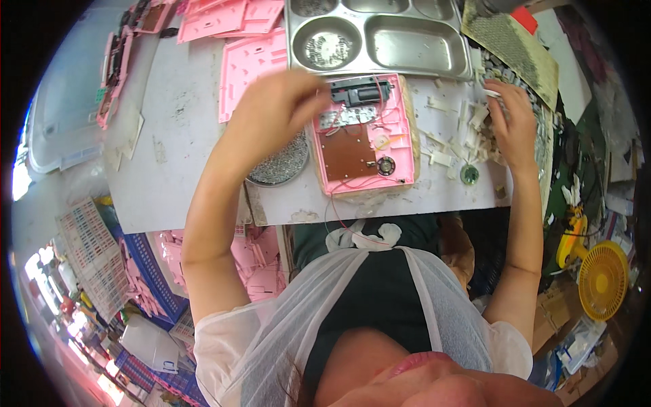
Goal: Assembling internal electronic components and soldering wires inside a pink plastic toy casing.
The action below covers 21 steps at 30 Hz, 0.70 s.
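Observation:
A pink plastic housing (400, 125) lies on a tan pad at the middle of the table. Inside it are a dark grey mechanism (359, 93), a silver plate, a brown board (346, 152), a round black part (386, 166) and thin red wires. My left hand (285, 102) is over the housing's upper left edge, beside the mechanism. It is blurred and its fingertips are partly hidden, so its hold does not show. Out to the right, above a heap of white plastic parts (478, 129), my right hand (512, 119) pinches a small white plastic piece (491, 93).
A metal compartment tray (417, 71) stands at the back, with small parts in some hollows. A round dish of small metal pieces (278, 166) sits left of the housing. Pink panels (234, 64) lie back left. A green disc (469, 174) is near the right hand; a yellow fan (602, 280) stands far right.

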Available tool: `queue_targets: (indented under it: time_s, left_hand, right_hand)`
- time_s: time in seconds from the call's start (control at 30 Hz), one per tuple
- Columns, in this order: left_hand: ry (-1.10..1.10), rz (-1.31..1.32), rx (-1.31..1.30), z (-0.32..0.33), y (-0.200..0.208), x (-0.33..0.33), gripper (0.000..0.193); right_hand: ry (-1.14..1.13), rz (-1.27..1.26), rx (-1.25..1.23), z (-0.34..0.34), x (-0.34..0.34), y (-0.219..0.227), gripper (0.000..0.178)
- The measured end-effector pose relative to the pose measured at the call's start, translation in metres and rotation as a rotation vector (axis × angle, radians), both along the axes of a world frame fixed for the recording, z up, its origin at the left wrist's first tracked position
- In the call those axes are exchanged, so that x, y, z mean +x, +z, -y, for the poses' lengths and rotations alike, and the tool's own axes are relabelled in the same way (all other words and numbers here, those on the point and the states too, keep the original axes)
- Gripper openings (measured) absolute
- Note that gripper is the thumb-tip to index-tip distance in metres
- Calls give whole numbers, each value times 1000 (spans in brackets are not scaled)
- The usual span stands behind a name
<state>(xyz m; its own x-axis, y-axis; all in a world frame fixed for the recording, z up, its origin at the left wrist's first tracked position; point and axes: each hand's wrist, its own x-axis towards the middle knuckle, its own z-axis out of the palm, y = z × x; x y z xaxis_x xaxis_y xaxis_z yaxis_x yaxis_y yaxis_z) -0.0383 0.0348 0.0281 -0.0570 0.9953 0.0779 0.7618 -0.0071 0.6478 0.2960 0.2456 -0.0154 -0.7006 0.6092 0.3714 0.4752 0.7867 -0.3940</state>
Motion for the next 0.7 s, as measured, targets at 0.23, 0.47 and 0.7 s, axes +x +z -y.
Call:
queue_targets:
  time_s: [0.23, 0.47, 0.7]
  left_hand:
    - [241, -508, -236, -106, -46, -14, 27]
    - [248, -519, -253, -117, -56, -8, 24]
    - [292, -380, -49, -102, -47, -34, 20]
  right_hand:
    - [-243, -275, -389, 5, 23, 3, 23]
    - [-271, -333, -491, 15, 35, 0, 27]
    - [-206, -310, -452, 29, 16, 14, 21]
